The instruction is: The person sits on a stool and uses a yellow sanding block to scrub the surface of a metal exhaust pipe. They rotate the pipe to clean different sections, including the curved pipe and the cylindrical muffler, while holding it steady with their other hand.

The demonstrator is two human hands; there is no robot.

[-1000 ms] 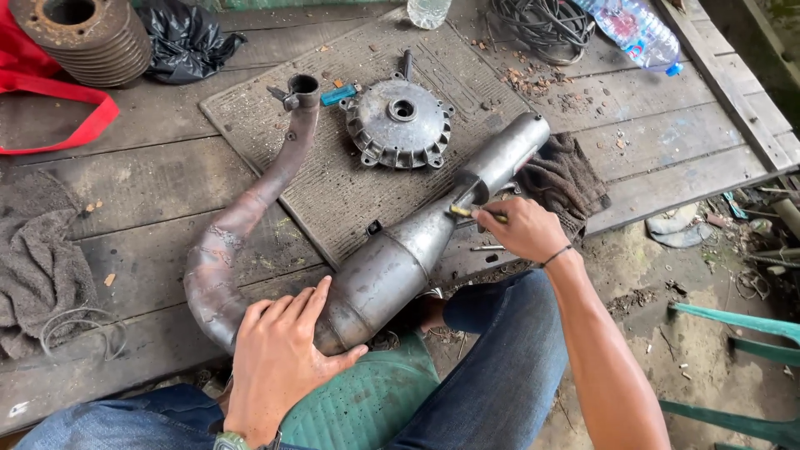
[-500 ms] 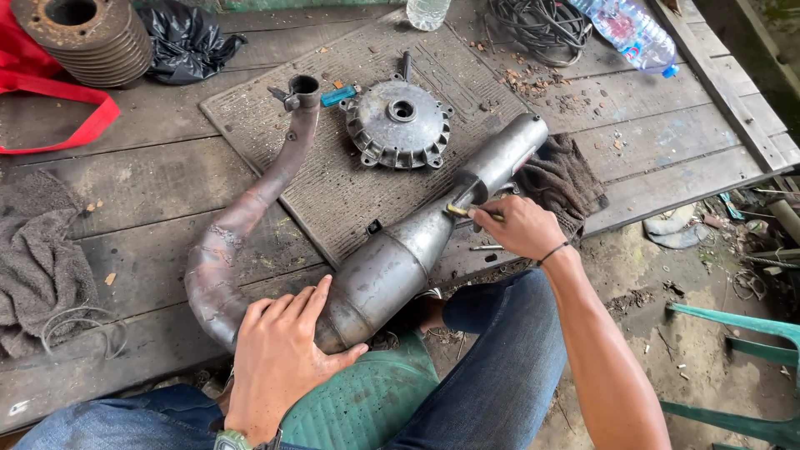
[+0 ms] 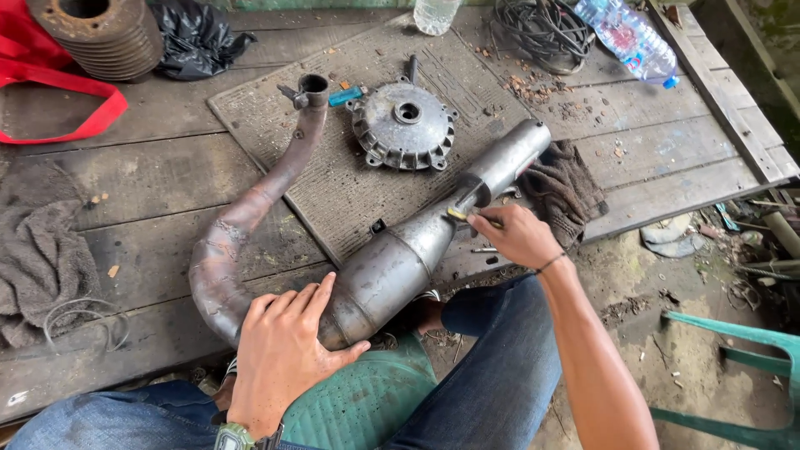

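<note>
Barely shifted since 1 s ago: both hands and pipe in same spots, right hand w/ tool at same seam. Biggest: wooden plank platform [image 3: 150, 179], weathered, w/ grey ribbed mat [image 3: 350, 179] on top. Across mat & planks, rusty curved exhaust pipe [image 3: 392, 267], bend at left, fat chamber in middle, slim silencer end pointing upper right. Blue-jeaned legs [image 3: 492, 375] below, green seat [image 3: 358, 400] between them. Left: grey rag [image 3: 42, 258] w/ wire loop, red strap [image 3: 58, 92] above it, finned rusty cylinder [image 3: 100, 33] top left, black plastic bag [image 3: 196, 42] beside it. On mat just above pipe, round metal hub [image 3: 404, 125]. Dark cloth [image 3: 567, 187] touching silencer end. Top right: coil of black cable [image 3: 542, 25], clear plastic bottle [image 3: 629, 37]. Left hand [image 3: 279, 354] flat on pipe's lower bend, fingers spread open, pressing down, gripping nothing. Right hand [image 3: 517, 237] w/ fingers closed round small yellow-handled tool [image 3: 467, 218], tip against joint between chamber & silencer. Small blue piece [image 3: 344, 96] near pipe's flange end.
</note>
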